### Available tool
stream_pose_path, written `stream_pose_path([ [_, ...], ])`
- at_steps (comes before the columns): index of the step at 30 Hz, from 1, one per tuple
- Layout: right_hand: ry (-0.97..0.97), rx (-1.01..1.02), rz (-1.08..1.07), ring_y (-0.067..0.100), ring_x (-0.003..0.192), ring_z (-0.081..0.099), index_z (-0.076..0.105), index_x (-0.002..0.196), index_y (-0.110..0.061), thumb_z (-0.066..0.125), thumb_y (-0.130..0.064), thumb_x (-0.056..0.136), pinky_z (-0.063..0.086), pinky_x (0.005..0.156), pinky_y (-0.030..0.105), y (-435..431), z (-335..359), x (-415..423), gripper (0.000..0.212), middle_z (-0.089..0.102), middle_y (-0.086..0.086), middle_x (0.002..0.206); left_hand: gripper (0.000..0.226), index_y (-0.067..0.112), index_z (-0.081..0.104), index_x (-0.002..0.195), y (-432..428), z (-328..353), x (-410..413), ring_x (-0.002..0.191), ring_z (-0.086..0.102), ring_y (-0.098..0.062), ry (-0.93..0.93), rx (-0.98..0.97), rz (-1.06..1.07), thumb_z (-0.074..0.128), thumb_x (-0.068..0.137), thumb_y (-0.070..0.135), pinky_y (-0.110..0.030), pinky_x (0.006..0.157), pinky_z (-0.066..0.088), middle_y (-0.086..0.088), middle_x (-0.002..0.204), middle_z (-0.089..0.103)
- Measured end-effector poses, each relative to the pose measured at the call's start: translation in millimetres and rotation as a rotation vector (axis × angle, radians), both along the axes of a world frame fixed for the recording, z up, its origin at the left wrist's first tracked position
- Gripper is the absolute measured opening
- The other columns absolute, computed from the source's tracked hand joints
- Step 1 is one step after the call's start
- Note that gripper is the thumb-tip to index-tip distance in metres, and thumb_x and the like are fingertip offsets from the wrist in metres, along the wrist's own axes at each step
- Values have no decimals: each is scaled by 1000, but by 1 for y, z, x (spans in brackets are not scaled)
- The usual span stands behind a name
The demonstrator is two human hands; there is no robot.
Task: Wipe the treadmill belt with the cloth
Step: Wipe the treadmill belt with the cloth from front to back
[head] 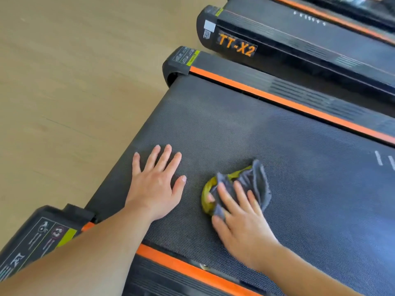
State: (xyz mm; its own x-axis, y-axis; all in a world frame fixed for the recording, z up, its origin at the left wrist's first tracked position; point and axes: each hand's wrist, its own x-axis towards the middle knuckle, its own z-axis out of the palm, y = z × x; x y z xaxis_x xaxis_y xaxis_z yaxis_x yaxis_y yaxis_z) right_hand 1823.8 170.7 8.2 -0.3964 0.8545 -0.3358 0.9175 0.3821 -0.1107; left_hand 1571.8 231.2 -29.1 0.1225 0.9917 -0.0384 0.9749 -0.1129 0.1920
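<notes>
Here the left hand (pixel 154 186) lies flat on the belt (pixel 235 129), fingers spread straight, while the right hand (pixel 239 218) presses the crumpled cloth (pixel 254 180) down, thumb and fingers gripping it.

Belt (pixel 235 124): dark, matt, rubbery, with a fine dotted weave texture. Cloth (pixel 254 182): soft grey towelling, yellow-green on one face, crumpled. Side rails (pixel 303 90): matt black ribbed plastic; smooth orange stripe (pixel 277 99). Floor (pixel 64 82): pale wood-look boards, smooth, low sheen.
</notes>
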Motion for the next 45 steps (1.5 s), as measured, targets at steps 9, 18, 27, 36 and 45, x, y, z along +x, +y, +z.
stream_pose_path([
  [9,-240,-71,-155,34,156,-20,23,158,-36,-24,-69,84,-1,126,59,153,-1,62,94,-23,-6,170,69,37,9,164,0,1,-1,159,-10,-19,-4,-20,-12,11,101,65,-64,124,-3,7,173,-2],
  [18,47,143,-321,28,159,0,29,161,-29,3,-51,102,4,128,50,143,-19,-37,69,6,-7,173,68,36,11,164,0,0,-1,159,-10,-19,-11,-16,-6,14,102,64,-64,124,-3,7,173,-1],
  [27,-44,-33,-198,15,159,-11,18,163,-40,1,-59,103,1,129,44,122,5,53,65,-12,-18,168,68,36,16,164,0,0,-3,159,-4,-19,-21,-29,-12,16,102,64,-64,124,1,7,173,5],
  [36,16,-49,-456,17,158,-17,3,163,-42,11,-56,107,-6,128,47,147,4,66,59,-14,-21,170,65,25,59,142,44,25,9,147,41,-22,-34,68,-52,32,96,62,-67,119,24,-1,159,45],
  [45,7,-65,-562,16,157,-20,4,164,-41,10,-56,106,-10,127,48,240,1,77,60,-18,-23,168,77,33,14,164,98,-2,24,159,-1,-24,47,1,5,7,98,70,-64,124,2,5,173,4],
])
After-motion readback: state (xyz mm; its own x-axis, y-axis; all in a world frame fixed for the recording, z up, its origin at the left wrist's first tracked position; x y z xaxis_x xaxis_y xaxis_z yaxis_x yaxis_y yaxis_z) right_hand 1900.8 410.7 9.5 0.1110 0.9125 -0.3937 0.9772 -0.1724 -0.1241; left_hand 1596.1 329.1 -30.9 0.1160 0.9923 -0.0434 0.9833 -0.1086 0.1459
